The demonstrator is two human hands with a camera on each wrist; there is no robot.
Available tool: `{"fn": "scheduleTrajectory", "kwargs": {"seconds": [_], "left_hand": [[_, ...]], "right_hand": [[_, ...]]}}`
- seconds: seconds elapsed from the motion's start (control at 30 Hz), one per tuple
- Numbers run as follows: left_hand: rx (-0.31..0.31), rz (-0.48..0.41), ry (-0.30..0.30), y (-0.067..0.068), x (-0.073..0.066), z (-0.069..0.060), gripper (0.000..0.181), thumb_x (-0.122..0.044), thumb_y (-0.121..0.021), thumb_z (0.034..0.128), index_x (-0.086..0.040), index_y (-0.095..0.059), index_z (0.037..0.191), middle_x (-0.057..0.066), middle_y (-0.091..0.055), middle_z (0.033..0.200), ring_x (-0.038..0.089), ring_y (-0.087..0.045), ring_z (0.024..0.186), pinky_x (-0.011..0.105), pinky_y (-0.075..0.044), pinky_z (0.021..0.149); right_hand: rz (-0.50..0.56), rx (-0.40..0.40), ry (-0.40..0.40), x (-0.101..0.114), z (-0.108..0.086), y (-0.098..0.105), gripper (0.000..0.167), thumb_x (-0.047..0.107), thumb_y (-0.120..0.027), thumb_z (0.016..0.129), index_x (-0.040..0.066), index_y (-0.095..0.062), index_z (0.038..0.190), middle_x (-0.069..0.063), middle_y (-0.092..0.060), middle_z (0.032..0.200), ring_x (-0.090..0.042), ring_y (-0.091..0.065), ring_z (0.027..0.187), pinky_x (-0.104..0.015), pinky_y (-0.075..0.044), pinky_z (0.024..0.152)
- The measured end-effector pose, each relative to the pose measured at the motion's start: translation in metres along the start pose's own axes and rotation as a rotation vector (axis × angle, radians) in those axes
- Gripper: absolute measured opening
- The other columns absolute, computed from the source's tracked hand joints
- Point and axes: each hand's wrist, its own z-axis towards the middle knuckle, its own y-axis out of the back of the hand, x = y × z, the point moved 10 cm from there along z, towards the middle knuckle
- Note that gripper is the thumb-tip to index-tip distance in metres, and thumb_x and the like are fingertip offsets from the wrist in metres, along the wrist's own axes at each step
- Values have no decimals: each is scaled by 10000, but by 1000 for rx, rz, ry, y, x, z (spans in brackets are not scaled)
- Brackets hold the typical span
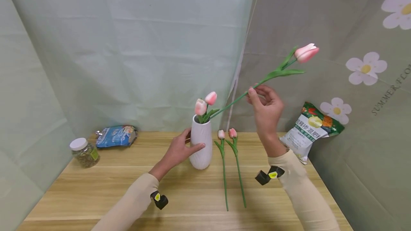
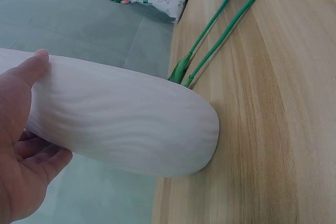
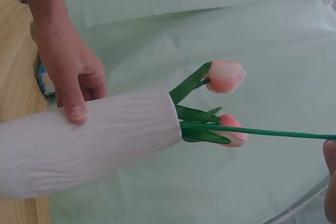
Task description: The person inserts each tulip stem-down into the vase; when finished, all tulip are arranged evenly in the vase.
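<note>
right hand [image 1: 268, 108] pinches a pink tulip [image 1: 272, 75], its long axis slanting down-left to the mouth of the white vase [image 1: 203, 134] the left hand [image 1: 180, 149] grips.

Peripheral items on wooden table [image 1: 93, 191]
A white-lidded clear jar [image 1: 84, 157] is standing at the left edge, near a blue printed packet [image 1: 115, 137]; a fertiliser bag [image 1: 302, 134] is leaning against the flower-printed fabric backdrop [image 1: 321, 17] at the right.
</note>
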Motion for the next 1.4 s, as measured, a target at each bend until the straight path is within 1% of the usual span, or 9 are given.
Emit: {"fn": "scheduleTrajectory", "kwargs": {"seconds": [0.27,0.43,0.6,0.73,0.93,1.03,1.17,1.3,1.4], "left_hand": [[3,-6,4,0,1,1,831,-467,-820,855,-73,-457,1491,149,-595,1406,304,-581,1303,480,-504,1091],[6,-8,2,-1,2,1,828,-470,-816,858,-72,-457,1489,152,-593,1407,307,-580,1303,489,-502,1092],[4,-11,7,0,3,1,823,-465,-816,860,-71,-460,1488,150,-594,1405,307,-580,1301,486,-504,1091],[4,-12,5,0,3,0,813,-458,-814,865,-74,-461,1488,146,-594,1407,303,-581,1301,478,-507,1089],[2,-6,0,-1,2,0,798,-438,-817,869,-75,-464,1485,144,-595,1406,298,-582,1299,470,-511,1086],[1,0,-4,-1,1,0,789,-432,-816,871,-78,-466,1483,141,-599,1402,291,-585,1298,457,-514,1084],[-3,1,-15,-1,0,0,783,-423,-812,878,-77,-461,1487,145,-602,1397,292,-587,1294,457,-515,1083],[-6,-1,-20,0,-1,0,787,-417,-814,877,-72,-457,1489,153,-602,1397,301,-588,1292,470,-515,1081],[-6,-5,-16,0,-1,0,788,-422,-816,875,-77,-460,1488,147,-601,1399,296,-587,1295,469,-515,1081]], "right_hand": [[-18,24,-42,-14,-12,-6,189,52,-780,899,-86,-690,992,-89,-746,898,-176,-755,731,-329,-649,724],[-55,36,-62,-24,-21,-10,201,26,-763,906,-121,-673,1009,-12,-746,885,-137,-748,719,-311,-648,710],[-67,51,-86,-33,-30,-14,208,-31,-741,905,-172,-647,1024,36,-732,871,-185,-749,709,-308,-647,691],[-75,67,-112,-40,-38,-19,173,-41,-733,908,-154,-650,1009,40,-723,866,-180,-744,701,-319,-648,693],[-99,99,-171,-51,-49,-27,173,21,-753,914,-105,-660,986,21,-715,874,-105,-728,696,-288,-644,701],[-118,119,-169,-55,-53,-30,169,45,-763,915,-77,-671,987,4,-721,889,-172,-741,719,-292,-644,702],[-122,153,-162,-57,-55,-35,179,58,-763,919,-71,-669,999,-103,-736,921,-266,-752,773,-321,-646,699],[-179,199,-148,-58,-58,-42,175,82,-765,922,-60,-680,978,-197,-743,902,-189,-740,748,-284,-633,656],[-244,232,-130,-59,-60,-46,166,99,-779,915,-36,-700,970,-204,-742,892,-106,-711,739,-231,-615,641]]}}
